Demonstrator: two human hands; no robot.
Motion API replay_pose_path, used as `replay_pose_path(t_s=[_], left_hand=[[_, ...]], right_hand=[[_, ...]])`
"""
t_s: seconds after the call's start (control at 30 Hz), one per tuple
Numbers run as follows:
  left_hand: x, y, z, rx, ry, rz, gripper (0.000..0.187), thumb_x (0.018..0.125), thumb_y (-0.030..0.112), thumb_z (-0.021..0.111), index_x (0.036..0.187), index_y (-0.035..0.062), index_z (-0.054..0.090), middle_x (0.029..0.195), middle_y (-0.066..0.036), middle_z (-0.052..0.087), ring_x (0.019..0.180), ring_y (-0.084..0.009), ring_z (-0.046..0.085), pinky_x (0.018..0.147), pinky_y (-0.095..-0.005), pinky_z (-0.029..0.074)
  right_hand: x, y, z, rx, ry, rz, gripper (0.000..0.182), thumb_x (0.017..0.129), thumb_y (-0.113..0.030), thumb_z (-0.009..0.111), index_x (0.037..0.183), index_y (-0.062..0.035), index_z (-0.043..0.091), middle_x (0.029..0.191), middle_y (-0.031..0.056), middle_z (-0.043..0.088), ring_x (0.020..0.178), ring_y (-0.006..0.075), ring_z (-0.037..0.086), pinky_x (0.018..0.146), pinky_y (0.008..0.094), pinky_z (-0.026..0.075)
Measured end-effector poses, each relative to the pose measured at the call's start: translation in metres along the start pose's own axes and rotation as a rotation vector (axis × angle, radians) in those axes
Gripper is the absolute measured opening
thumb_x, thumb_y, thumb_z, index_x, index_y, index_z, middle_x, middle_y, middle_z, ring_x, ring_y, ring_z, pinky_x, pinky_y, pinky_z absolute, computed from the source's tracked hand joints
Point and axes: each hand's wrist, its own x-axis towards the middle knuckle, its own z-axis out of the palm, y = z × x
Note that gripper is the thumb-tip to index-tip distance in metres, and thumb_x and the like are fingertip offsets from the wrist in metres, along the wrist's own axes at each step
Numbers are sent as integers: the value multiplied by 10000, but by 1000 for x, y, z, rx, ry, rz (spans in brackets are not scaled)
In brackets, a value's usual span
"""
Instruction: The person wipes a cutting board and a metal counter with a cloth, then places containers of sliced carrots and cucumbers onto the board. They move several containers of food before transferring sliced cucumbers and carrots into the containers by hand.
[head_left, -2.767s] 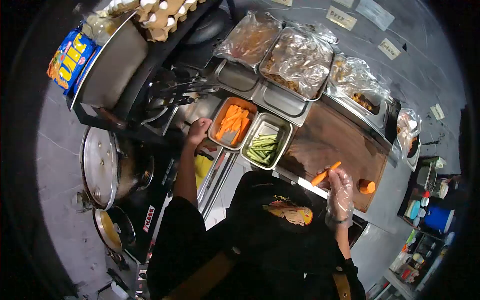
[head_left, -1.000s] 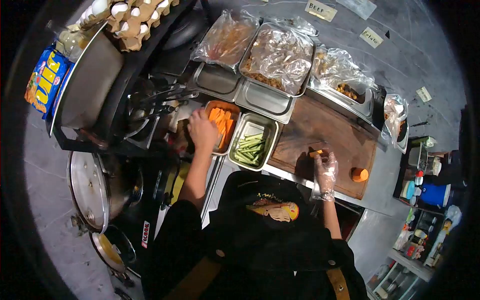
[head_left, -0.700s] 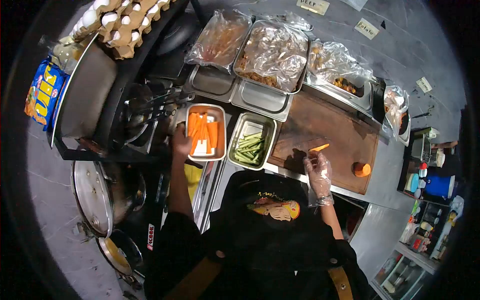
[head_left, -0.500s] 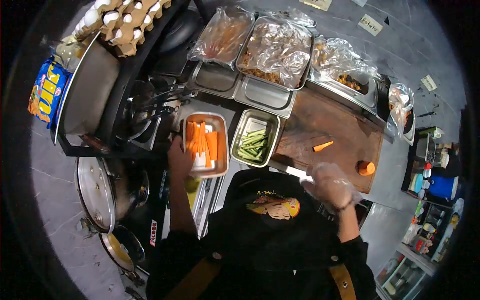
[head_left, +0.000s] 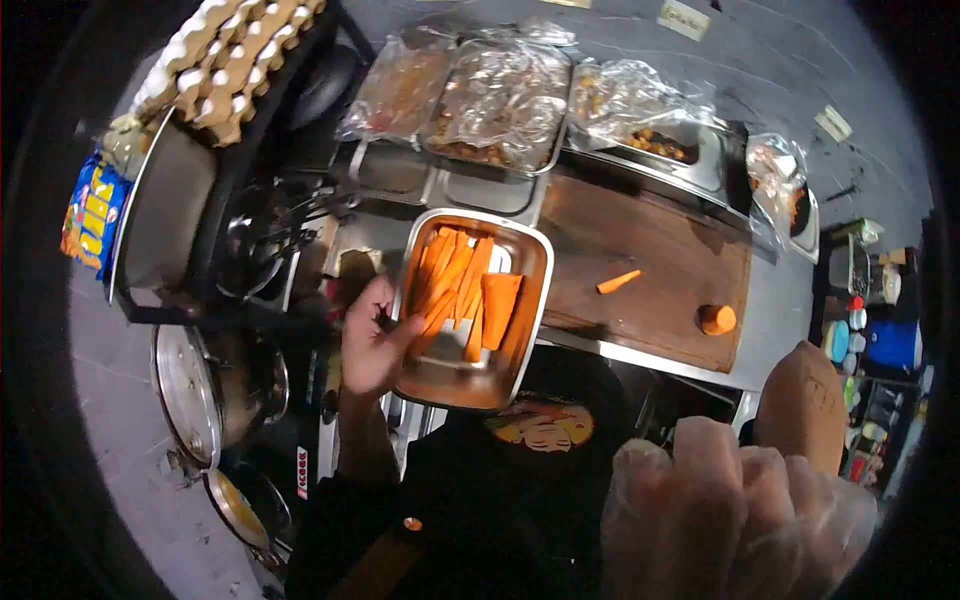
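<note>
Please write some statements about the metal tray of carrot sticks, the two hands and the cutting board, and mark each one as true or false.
1. The left hand holds the metal tray of carrot sticks by its edge. True.
2. The right hand is bare. False: it wears a clear plastic glove and is raised close to the camera.
3. One carrot piece lies on the wooden cutting board. True.
4. The carrot stub is inside the tray. False: it stands on the board, near its right end.
5. The food pans behind the board are uncovered. False: clear plastic film lies over them.
</note>
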Motion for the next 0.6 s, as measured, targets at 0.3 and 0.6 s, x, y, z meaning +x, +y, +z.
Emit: replay_pose_path(t_s=[0.3,0.6], left_hand=[[16,4,66,250,-113,30,196,681,72,591,710,57,398,604,33,297,561,-69,302,496,-244,259],[27,20,139,402,-357,-60,257,629,-108,557,719,60,385,627,30,345,601,-53,348,530,-214,298]], right_hand=[[-21,62,74,482,-306,-75,95,713,-133,568,722,-76,492,577,55,464,519,193,499,434,371,410],[-22,40,222,731,6,-340,265,684,-121,607,915,1,560,976,191,558,751,327,594,627,401,502]])
